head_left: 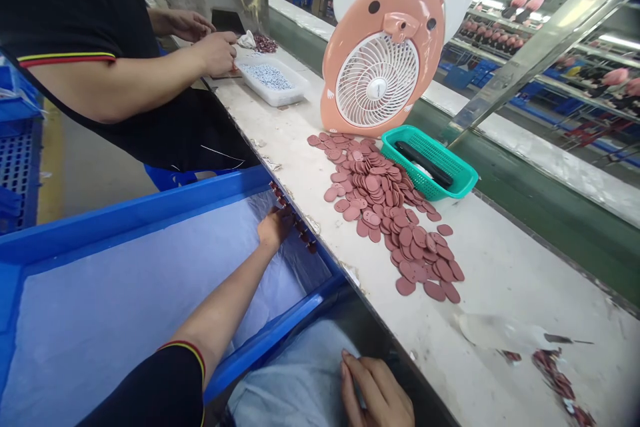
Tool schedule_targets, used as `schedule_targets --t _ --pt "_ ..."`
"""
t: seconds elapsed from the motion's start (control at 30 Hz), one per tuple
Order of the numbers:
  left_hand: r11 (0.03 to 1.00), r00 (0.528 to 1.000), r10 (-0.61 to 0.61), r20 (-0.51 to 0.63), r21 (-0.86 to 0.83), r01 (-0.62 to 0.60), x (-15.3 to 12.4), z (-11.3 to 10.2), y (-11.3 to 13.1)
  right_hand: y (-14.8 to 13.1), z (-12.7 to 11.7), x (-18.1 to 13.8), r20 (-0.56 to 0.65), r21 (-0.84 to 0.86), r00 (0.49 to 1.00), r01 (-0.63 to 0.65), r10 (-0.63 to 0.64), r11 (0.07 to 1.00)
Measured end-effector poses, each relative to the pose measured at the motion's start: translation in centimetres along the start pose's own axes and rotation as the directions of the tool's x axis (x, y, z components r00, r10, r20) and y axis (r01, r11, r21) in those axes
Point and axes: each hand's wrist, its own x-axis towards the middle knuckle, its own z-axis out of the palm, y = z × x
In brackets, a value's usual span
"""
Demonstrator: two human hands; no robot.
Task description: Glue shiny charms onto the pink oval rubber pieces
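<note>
My left hand (pixel 274 227) reaches into a blue crate (pixel 165 203) lined with pale plastic sheet, at the crate's far edge. Its fingers curl around a row of small dark red pieces (pixel 295 220) along the rim by the table. My right hand (pixel 377 390) rests on my lap on light blue cloth, fingers together and loosely bent, nothing visible in it. A large heap of flat mauve oval pieces (pixel 387 213) lies on the white worktable (pixel 500 267), to the right of my left hand.
A pink animal-shaped fan (pixel 387 53) stands behind the heap, beside a teal basket (pixel 430 163) holding a dark object. A co-worker in black at the left works over a white tray (pixel 273 80). More mauve scraps (pixel 555 377) lie at the near right.
</note>
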Motion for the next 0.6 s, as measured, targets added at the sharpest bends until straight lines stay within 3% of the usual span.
schedule_targets --t 0.3,0.6 --pt "1.0 0.999 0.002 -0.04 -0.018 -0.002 -0.6 0.0 -0.3 0.0 0.0 -0.1 0.006 -0.002 1.0 -0.001 0.001 1.0" --pt "0.989 0.99 0.138 -0.02 -0.056 -0.139 -2.7 0.8 -0.6 0.0 -0.2 -0.1 0.017 -0.01 1.0 0.009 -0.009 1.0"
